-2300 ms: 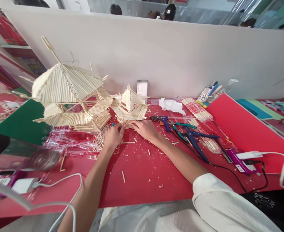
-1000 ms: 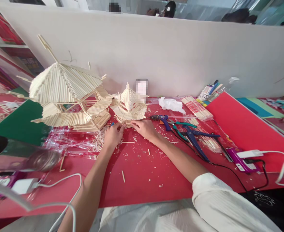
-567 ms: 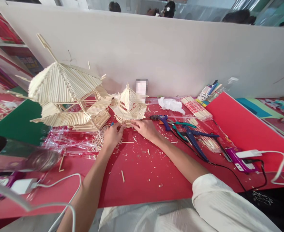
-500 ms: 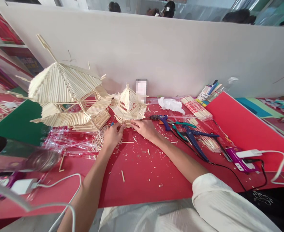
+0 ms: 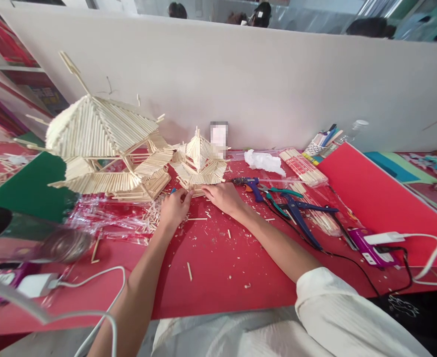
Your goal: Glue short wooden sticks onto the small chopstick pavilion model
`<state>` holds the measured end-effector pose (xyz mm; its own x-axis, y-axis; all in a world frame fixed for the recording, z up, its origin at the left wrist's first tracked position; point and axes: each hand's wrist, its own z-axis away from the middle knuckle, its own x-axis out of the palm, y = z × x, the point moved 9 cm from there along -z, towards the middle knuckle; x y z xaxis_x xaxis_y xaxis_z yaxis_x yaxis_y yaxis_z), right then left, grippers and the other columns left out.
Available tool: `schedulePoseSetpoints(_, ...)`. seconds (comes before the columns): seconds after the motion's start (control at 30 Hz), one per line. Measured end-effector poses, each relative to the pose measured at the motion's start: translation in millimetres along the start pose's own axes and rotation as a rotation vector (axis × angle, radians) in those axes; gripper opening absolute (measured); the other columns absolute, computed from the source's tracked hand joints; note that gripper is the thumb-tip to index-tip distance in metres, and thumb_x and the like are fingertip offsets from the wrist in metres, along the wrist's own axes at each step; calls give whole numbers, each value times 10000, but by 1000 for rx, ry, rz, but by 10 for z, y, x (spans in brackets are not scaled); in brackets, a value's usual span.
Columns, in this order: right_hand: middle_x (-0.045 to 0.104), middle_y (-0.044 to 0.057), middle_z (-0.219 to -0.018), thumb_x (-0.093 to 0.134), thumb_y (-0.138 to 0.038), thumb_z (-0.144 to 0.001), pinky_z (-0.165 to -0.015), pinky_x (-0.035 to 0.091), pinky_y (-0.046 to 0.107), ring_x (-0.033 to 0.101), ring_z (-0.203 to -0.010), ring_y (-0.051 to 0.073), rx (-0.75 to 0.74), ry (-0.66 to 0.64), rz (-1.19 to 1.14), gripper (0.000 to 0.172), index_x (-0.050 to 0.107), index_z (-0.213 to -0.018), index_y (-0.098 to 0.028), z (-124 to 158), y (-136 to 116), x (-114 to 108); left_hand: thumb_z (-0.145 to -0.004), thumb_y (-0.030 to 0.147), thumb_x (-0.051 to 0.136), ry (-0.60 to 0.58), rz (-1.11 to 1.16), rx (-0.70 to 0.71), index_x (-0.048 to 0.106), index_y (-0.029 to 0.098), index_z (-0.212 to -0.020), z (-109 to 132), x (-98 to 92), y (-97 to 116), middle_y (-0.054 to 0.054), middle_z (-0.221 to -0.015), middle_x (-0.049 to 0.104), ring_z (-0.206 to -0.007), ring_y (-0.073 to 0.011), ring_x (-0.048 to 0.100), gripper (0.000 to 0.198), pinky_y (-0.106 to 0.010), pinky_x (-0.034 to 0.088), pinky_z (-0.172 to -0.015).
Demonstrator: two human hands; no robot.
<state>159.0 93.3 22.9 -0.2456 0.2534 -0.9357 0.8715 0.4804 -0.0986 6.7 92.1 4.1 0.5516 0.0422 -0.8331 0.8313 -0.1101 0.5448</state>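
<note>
A small pavilion model [image 5: 199, 157] built of pale wooden sticks stands upright on the red table. My left hand [image 5: 175, 206] is closed at the front left of its base, thumb and fingers pinched together against the lower sticks. A small bit of blue shows by the left fingers; I cannot make out what it belongs to. My right hand [image 5: 222, 196] grips the front right of the same base, with its fingertips partly hidden. Left of both hands rises a larger two-tiered stick pavilion [image 5: 101, 126].
Right of my hands lie a glue gun [image 5: 253, 187], green-handled pliers [image 5: 278, 198], a blue cutter-like tool [image 5: 298, 215] and packs of sticks [image 5: 303, 166]. A purple power strip [image 5: 372, 248] with cables sits near a red board [image 5: 385, 213]. Wood scraps [image 5: 153, 215] and a bottle [image 5: 62, 245] lie left.
The view has shifted very slightly. Both hands stay at the base of the small pavilion, with no clear movement.
</note>
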Motion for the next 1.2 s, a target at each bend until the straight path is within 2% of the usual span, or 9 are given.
schedulePoseSetpoints(0.5,800,56,-895,577,-271,-1047,-631,458,256,725,-719,182,-3,-2,16,243,783,-1172,-237,8,-15,-13,-990,470,517,-4,5,-8,683,236,-812,-8,10,-7,-35,-785,709,-759,-198,626,338,-271,263,-654)
schedulePoseSetpoints(0.7,801,37,-927,616,-289,-1035,-631,448,250,729,-743,175,-5,19,-8,294,713,-1312,-268,63,11,-37,-993,468,517,1,9,0,680,232,-817,-2,13,-19,-36,-789,709,-755,-193,624,337,-267,269,-655)
schedulePoseSetpoints(0.8,799,28,-933,646,-291,-1020,-633,445,245,733,-759,169,3,39,-34,232,742,-1226,-244,150,70,-95,-1001,450,500,13,21,17,675,233,-824,0,6,-33,-31,-775,700,-746,-185,619,330,-265,269,-654)
schedulePoseSetpoints(0.97,789,15,-853,690,-292,-987,-642,447,240,731,-741,169,97,39,-26,112,765,-1012,-213,285,217,-178,-1005,456,488,29,11,26,664,229,-803,17,-48,-12,-31,-751,693,-715,-180,614,351,-269,277,-647)
schedulePoseSetpoints(1.2,800,42,-923,678,-326,-992,-677,481,243,746,-783,191,150,12,-1,172,778,-1092,-229,214,237,-131,-989,418,516,34,-48,14,696,245,-868,41,-88,-2,-40,-796,729,-737,-201,641,278,-272,298,-651)
